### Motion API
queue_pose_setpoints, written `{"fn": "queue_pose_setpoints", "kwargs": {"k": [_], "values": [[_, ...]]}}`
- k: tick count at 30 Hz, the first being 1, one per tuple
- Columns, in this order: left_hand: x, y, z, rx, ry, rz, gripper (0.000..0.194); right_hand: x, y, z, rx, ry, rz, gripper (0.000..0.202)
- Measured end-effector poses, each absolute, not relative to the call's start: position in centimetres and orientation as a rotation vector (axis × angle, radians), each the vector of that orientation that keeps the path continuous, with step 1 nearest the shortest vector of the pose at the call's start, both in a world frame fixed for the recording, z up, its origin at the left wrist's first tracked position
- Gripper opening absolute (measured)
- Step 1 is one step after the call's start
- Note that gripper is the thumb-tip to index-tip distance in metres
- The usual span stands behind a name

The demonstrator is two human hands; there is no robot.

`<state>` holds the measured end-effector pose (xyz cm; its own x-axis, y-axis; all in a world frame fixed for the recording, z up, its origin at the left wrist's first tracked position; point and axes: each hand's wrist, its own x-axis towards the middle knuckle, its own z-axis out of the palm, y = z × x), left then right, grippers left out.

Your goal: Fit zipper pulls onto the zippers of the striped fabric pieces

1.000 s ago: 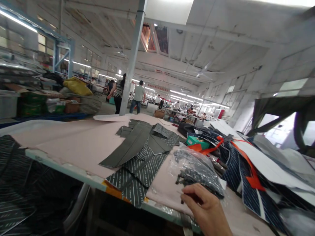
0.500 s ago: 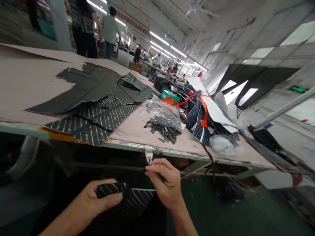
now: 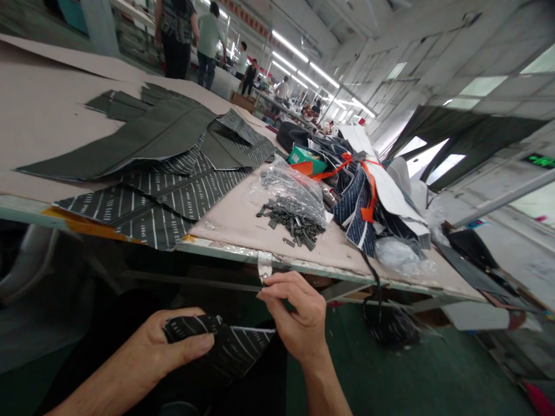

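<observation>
My left hand (image 3: 173, 341) grips a piece of dark fabric (image 3: 243, 349) printed with white stripes and lettering, thumb on top. The fabric's pointed end reaches right, toward my other wrist. Thumb and fingertips of my right hand (image 3: 297, 315) are pinched together just below the table edge, at the lower end of a whitish strip (image 3: 265, 266) hanging there. Whatever sits in that pinch is too small to make out. On the table above lies a pile of small dark pieces (image 3: 299, 228), partly under a clear plastic bag (image 3: 295, 185).
Dark grey fabric panels (image 3: 160, 136) and striped panels (image 3: 182, 196) lie left on the table (image 3: 225, 231). At right are a green box (image 3: 309, 159), a bundle tied with an orange strap (image 3: 370, 196) and a crumpled plastic bag (image 3: 403, 257). People stand beyond the table.
The view has shifted a little, so the table sits slightly higher. My right hand's fingertips are now closer to the hanging strip's end. My left hand keeps its hold on the fabric.
</observation>
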<state>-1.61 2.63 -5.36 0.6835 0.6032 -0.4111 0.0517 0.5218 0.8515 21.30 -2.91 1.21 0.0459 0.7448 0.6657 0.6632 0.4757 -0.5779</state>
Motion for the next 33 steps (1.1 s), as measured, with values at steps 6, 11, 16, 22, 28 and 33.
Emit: {"fn": "queue_pose_setpoints", "kwargs": {"k": [6, 11, 16, 22, 28, 33], "values": [[-1.0, 2.7, -4.3, 1.039, 0.783, 0.404, 0.034, 21.7, -2.1, 1.5, -1.311, -1.597, 0.201, 0.016], [-0.3, 2.5, -2.8, 1.057, 0.813, 0.427, 0.037, 22.0, -4.1, -0.6, -1.191, -1.215, 0.534, 0.020], [0.4, 2.1, -2.6, 1.109, 0.830, 0.433, 0.043, 20.1, -6.4, -2.7, -1.253, -0.973, 0.987, 0.036], [1.8, 1.5, -1.6, 1.159, 0.866, 0.451, 0.044, 18.0, -7.2, -2.3, -1.206, -1.175, 0.621, 0.013], [2.9, 1.4, -0.7, 0.793, 0.950, 0.495, 0.043, 17.7, -8.3, -0.9, -1.091, -1.603, 0.122, 0.026], [2.6, 0.7, -1.2, 0.893, 0.890, 0.440, 0.039, 18.5, -7.7, -1.2, -1.240, -1.123, 0.470, 0.019]]}}
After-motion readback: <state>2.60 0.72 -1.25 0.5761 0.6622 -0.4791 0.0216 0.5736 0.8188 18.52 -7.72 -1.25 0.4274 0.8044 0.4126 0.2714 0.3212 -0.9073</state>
